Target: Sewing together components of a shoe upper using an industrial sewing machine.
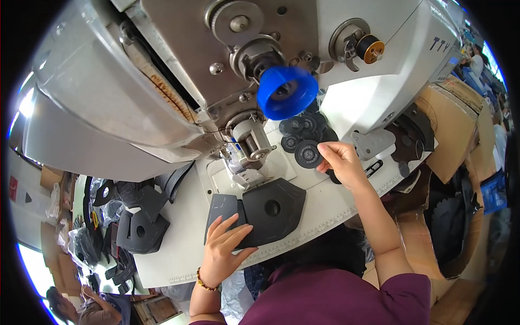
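Black round patch (304,158), pinched at its rim in the grip of the right hand (345,164), to the right of the sewing machine's presser foot (246,176) and slightly farther from the body. Held by the edge alone, most likely to leave the pale-marked face uncovered and readable. Tilted up toward the head; whether clear of the pile or touching it, cannot tell.

Just in front of the presser foot, on the body's side: a dark panel (287,208), flat on the white tabletop (181,233), round hole and slit facing up. Set there, by the look of it, to keep it within easy reach of both the stitching spot and the hands. Over its left part, the left hand (221,253), fingers spread and clenched on nothing, fingertips resting lightly, probably to steady or square the panel (a beaded bracelet (205,280) at the wrist, well off the work).

Beyond the presser foot and to its right, more round patches (294,127), heaped loosely, perhaps kept there for a short reach by the right hand. Well to the left of the presser foot, similar dark pieces (140,234), stacked and overlapping, seemingly parked out of the working area. Above the presser foot, a blue cup-shaped part (271,103).
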A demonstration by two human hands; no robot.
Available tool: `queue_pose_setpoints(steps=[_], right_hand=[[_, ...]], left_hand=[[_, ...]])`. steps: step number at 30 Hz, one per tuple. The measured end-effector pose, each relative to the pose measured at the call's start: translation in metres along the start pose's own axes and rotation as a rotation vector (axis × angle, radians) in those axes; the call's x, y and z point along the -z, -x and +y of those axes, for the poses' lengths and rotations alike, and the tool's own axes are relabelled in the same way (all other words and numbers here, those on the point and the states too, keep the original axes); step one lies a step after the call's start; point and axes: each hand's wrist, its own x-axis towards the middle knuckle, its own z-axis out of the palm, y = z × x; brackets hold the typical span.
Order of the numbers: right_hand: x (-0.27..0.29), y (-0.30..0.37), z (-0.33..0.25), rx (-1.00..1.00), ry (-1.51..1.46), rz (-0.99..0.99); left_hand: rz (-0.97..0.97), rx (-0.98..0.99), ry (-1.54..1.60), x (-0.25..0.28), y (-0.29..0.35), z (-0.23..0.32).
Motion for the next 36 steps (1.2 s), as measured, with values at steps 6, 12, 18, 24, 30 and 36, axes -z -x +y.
queue_pose_setpoints(steps=[6,12,18,24,30,36], right_hand=[[-0.006,0.008,-0.006,-0.012,-0.088,-0.165],[-0.014,0.016,-0.009,-0.02,-0.159,-0.224],[-0.015,0.017,0.0,0.029,-0.175,-0.226],[-0.028,0.028,-0.011,-0.174,-0.291,-0.285],[-0.043,0.036,0.016,-0.085,-0.208,-0.386],[-0.046,0.04,-0.001,-0.023,-0.167,-0.307]], left_hand=[[0.072,-0.034,-0.071,0.001,0.0,0.001],[0.198,-0.046,-0.222,-0.016,0.007,-0.022],[0.623,0.169,-0.264,-0.031,0.002,-0.024],[0.295,0.837,1.171,-0.033,0.029,-0.04],[0.162,0.494,1.725,-0.054,0.017,0.0],[0.261,0.619,1.763,-0.057,0.017,0.007]])
